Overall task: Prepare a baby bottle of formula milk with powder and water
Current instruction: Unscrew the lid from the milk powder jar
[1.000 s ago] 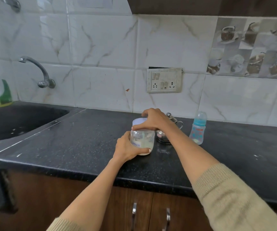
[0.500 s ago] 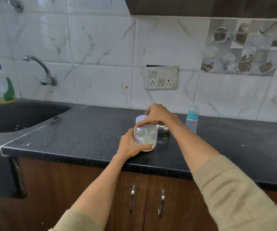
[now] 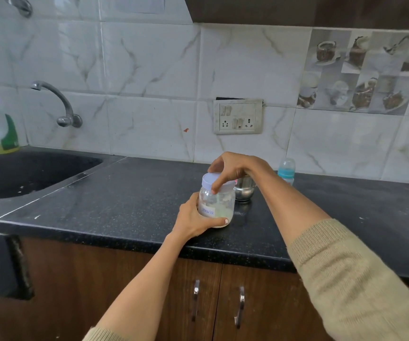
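A clear plastic jar (image 3: 219,204) of pale formula powder stands on the black countertop (image 3: 129,205), with a handwritten label on its front. My left hand (image 3: 193,221) wraps around the jar's lower left side. My right hand (image 3: 233,168) comes from above, fingers closed on the jar's white lid (image 3: 209,180). Behind the jar sits a small steel pot (image 3: 244,190), partly hidden by my right wrist. A baby bottle (image 3: 286,170) with a teal collar and clear cap stands by the wall, right of the pot.
A dark sink (image 3: 26,173) lies at the left under a wall tap (image 3: 58,104). A dish-soap bottle (image 3: 5,134) stands at the sink's back corner. A socket panel (image 3: 238,116) is on the tiled wall. Cabinet doors with metal handles (image 3: 196,300) are below the counter.
The camera view has shifted slightly up and back. Both hands stay on the jar, and my right hand's fingers have turned a little on the lid.
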A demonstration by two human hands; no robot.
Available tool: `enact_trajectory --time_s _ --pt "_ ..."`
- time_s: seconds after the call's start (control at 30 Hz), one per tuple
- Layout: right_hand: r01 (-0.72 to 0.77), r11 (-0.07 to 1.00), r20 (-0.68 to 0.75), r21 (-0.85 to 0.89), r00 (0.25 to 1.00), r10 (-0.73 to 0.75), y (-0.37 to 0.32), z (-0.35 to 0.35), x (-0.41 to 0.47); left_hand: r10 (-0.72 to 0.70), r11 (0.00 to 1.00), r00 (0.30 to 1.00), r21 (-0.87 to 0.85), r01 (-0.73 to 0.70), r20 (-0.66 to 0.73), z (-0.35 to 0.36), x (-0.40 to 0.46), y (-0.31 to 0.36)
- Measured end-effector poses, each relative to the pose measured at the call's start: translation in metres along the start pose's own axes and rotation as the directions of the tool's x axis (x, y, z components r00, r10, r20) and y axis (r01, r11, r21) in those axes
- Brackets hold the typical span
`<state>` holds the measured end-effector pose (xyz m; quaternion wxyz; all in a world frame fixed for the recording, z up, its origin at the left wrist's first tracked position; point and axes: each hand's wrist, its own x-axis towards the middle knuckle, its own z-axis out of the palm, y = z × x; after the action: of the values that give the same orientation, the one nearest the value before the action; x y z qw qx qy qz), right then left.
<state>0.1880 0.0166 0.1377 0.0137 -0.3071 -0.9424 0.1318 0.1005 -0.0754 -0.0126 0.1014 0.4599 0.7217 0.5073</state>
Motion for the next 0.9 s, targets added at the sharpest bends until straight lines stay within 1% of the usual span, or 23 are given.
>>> enact_trajectory --time_s 0.1,0.13,0.17,0.23,0.3,0.37,0.47,0.57,0.7,0.77,0.83,0.9 --pt "0.024 0.998 0.178 -0.051 0.984 -0.015 0.001 -0.013 -0.002 0.004 1.000 1.000 -0.030 -0.004 0.004 -0.001 0.000 -0.001" --pt "0.022 0.998 0.207 -0.052 0.978 -0.011 0.000 -0.017 -0.003 0.004 0.999 1.000 -0.038 -0.004 0.006 -0.001 0.001 -0.001" --pt "0.014 0.999 0.208 -0.046 0.978 -0.004 0.000 -0.020 -0.002 0.005 0.999 1.000 -0.042 -0.005 0.006 -0.001 0.000 -0.002" --pt "-0.022 0.997 0.153 -0.071 0.988 0.032 -0.003 -0.020 -0.002 0.006 0.999 1.000 -0.045 -0.005 0.008 -0.001 0.001 -0.003" --pt "-0.086 0.981 0.104 -0.173 0.989 0.105 -0.006 -0.014 0.001 -0.001 0.999 1.000 -0.048 0.002 0.011 -0.001 0.001 -0.003" --pt "-0.109 0.956 0.070 -0.274 0.989 0.132 -0.011 -0.009 0.002 -0.006 0.999 1.000 -0.050 0.007 0.016 -0.001 0.002 -0.003" --pt "-0.107 0.944 0.061 -0.313 0.989 0.133 -0.015 -0.006 0.006 -0.001 0.998 1.000 -0.066 0.002 0.017 -0.001 0.001 -0.003" --pt "-0.100 0.953 0.118 -0.286 0.983 0.139 -0.017 -0.009 0.006 0.001 0.997 1.000 -0.074 0.000 0.015 -0.002 0.000 -0.001" --pt "0.018 0.952 0.169 -0.305 0.985 0.035 -0.016 -0.015 0.005 0.002 0.998 1.000 -0.067 0.000 0.020 -0.002 0.000 -0.002" --pt "0.043 0.960 0.219 -0.277 0.976 0.020 -0.013 -0.018 0.006 -0.001 0.998 1.000 -0.063 0.002 0.024 -0.003 0.001 -0.002" --pt "0.041 0.982 0.257 -0.184 0.966 0.007 -0.009 -0.021 0.008 0.001 0.998 1.000 -0.060 0.001 0.027 -0.003 0.000 -0.002" --pt "0.030 0.999 0.259 -0.012 0.966 -0.026 0.000 -0.024 0.010 0.001 0.998 1.000 -0.058 0.001 0.029 -0.003 -0.001 -0.001"
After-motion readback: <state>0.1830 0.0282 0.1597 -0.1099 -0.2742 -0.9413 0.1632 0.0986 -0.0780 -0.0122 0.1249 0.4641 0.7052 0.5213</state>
